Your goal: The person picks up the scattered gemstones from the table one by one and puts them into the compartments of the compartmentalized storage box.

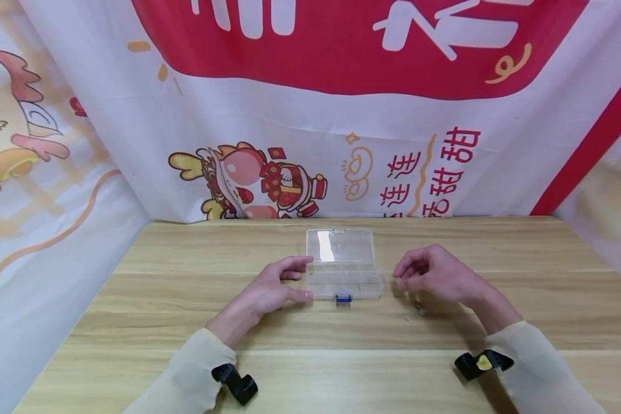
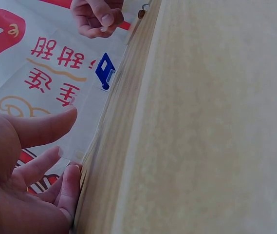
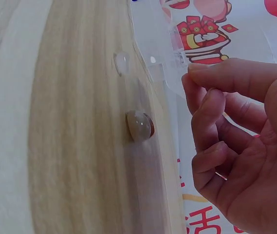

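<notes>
The left hand (image 1: 271, 289) spans the left side of a clear plastic compartment box (image 1: 341, 282), its fingers loose and extended rather than gripping; the forefinger reaches the hinge end and the thumb the front corner. The left wrist view cuts this hand off at the frame's edge, and the lower fingertips partly cover the box's near corner.

The box stands on the wooden table (image 1: 310, 376) between the two hands, its transparent lid (image 1: 352, 244) laid back behind it. A bright reflection hides part of the lid, and the clear dividers are faint. A blue latch (image 1: 344, 299) hangs at the front; the right wrist view catches only a sliver of it at the top edge. A small yellowish spot shows in the rear left compartment, too small to identify.

The right hand (image 1: 440, 275) is raised just beside the box's right side, thumb and forefinger pinching a tiny pale piece (image 2: 103, 29), the other fingers curled. That piece is mostly covered by the fingertips, so its shape cannot be told.

Below this hand on the table lie a clear dome with a reddish-brown edge (image 3: 139, 126) and, apart from it, a fainter clear dome (image 3: 122, 63), barely visible from the head. Behind, a printed cloth (image 1: 300, 109) is cropped at the top, cutting off its large white characters.
</notes>
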The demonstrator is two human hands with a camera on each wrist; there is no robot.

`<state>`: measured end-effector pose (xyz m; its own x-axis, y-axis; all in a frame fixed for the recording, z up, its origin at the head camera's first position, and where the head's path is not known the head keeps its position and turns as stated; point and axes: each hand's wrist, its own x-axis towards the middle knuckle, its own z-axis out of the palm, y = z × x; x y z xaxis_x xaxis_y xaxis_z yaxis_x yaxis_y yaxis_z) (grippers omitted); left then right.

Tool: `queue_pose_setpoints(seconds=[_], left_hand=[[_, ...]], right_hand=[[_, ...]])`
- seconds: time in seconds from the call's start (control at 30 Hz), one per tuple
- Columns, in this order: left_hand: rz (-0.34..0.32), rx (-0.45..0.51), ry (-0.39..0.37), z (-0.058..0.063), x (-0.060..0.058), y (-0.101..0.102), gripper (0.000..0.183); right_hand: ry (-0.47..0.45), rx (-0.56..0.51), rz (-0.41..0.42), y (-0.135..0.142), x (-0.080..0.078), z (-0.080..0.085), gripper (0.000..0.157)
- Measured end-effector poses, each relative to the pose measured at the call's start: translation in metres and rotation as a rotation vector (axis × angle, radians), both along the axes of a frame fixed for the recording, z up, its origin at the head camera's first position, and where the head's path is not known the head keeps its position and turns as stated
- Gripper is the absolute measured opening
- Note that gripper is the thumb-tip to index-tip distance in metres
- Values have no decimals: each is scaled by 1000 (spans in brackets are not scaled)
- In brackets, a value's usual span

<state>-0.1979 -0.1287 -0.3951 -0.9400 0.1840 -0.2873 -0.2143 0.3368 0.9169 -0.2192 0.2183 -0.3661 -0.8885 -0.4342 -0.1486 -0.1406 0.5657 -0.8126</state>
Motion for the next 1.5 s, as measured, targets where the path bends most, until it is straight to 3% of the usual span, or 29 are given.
queue_pose_setpoints(seconds=[0.73,1.5], left_hand=[[0,3,12,-3,-1,1,71],[3,-4,9,-1,1,2,70]], right_hand=[[52,-18,-13,-15,5,3,16],[19,-13,-44,-29,11,-1,15]])
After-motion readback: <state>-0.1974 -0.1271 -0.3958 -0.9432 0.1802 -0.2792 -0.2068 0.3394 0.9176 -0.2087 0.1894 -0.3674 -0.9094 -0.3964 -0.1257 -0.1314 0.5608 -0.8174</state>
